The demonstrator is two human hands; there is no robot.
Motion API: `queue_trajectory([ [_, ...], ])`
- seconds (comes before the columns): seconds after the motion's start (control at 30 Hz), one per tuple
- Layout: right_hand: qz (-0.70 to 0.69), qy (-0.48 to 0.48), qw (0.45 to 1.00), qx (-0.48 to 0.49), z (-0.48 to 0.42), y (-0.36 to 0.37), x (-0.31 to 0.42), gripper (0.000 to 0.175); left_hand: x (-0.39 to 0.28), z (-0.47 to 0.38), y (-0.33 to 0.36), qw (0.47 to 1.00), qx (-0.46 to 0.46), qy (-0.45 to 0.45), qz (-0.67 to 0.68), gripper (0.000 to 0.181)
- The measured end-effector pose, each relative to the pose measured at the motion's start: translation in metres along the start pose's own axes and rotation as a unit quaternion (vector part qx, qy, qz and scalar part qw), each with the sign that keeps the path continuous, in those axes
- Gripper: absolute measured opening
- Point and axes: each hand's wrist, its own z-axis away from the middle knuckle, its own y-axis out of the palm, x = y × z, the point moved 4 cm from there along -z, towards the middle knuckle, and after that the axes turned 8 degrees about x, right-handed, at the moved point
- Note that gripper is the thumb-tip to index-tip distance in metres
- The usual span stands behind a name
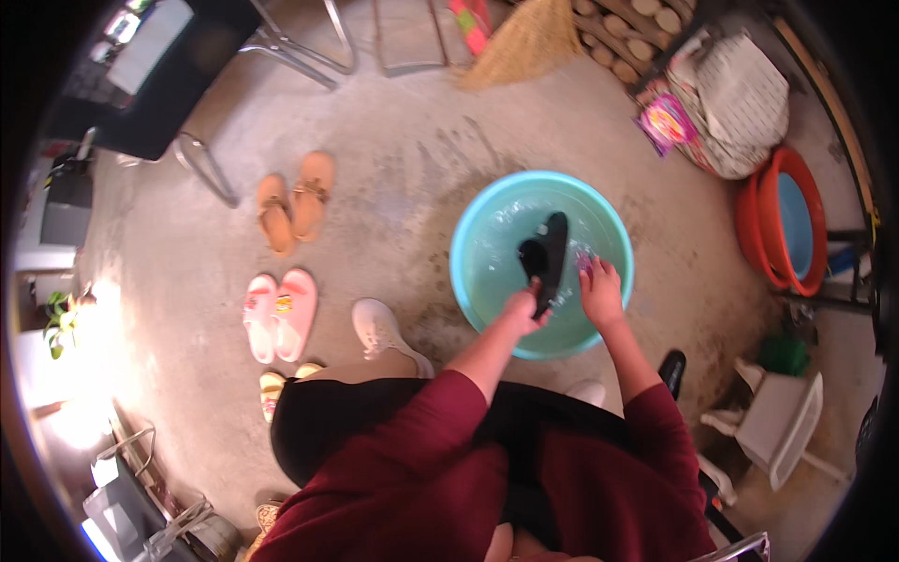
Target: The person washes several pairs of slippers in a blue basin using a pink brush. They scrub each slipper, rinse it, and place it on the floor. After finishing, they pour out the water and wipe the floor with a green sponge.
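A turquoise plastic basin [460, 298] stands on the floor before me with water [491, 270] in it. My left hand [523, 309] grips one end of a black slipper [556, 249], which I hold over the water inside the rim, tilted on its side. At the basin's right side, my right hand [602, 291] has its fingers closed around a small purple object [584, 261], too blurred to name for certain. A gap separates that object from the slipper. Another black slipper [673, 374] lies on the floor beside my right forearm.
To my left are tan slippers [312, 197], pink slippers [295, 312] and yellow slippers [272, 395]. A straw broom [527, 46] and stacked logs [618, 42] are at the back. Red basins [765, 225], a purple packet [667, 121] and a white stool [772, 411] stand right.
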Motion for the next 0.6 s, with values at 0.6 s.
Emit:
queue_trajectory([
  [0.6, 0.040, 0.123, 0.985, 0.114, -0.034, 0.069, 0.059, 0.125, -0.026, -0.051, -0.078, 0.954, -0.191, 0.142, -0.183, 0.022],
])
